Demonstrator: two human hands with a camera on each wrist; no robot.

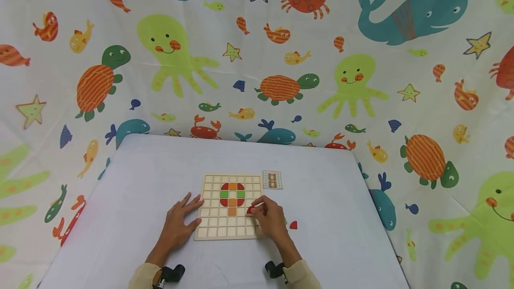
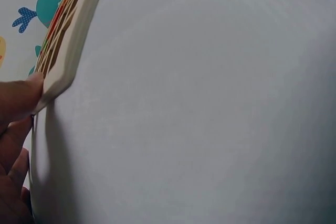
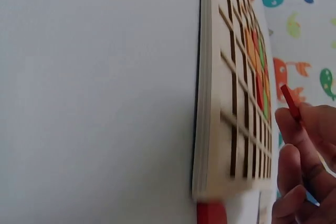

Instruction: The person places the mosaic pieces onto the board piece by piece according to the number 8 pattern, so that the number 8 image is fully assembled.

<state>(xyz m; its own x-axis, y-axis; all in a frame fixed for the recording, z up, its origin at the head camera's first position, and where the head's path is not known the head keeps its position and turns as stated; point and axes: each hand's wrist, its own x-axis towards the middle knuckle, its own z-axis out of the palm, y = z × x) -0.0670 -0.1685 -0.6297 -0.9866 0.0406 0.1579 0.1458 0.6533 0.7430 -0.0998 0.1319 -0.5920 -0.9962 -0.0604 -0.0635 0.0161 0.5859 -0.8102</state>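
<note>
A wooden grid board (image 1: 213, 231) lies on the white table. Red, orange and green tiles (image 1: 232, 186) form a ring in its upper middle cells, with an orange tile (image 1: 232, 211) just below the ring. My left hand (image 1: 179, 222) rests at the board's left edge, fingers spread; in the left wrist view its thumb (image 2: 23, 98) touches the board's corner. Over the board's right side my right hand (image 1: 270, 217) pinches a red tile (image 3: 290, 102) between thumb and finger, raised off the grid.
A small pattern card (image 1: 272, 179) with a coloured grid lies beyond the board's upper right corner. Another red tile (image 1: 293, 225) sits on the table right of my right hand, a bit of green beside it partly hidden. A sea-animal cloth (image 1: 249, 57) hangs behind the table.
</note>
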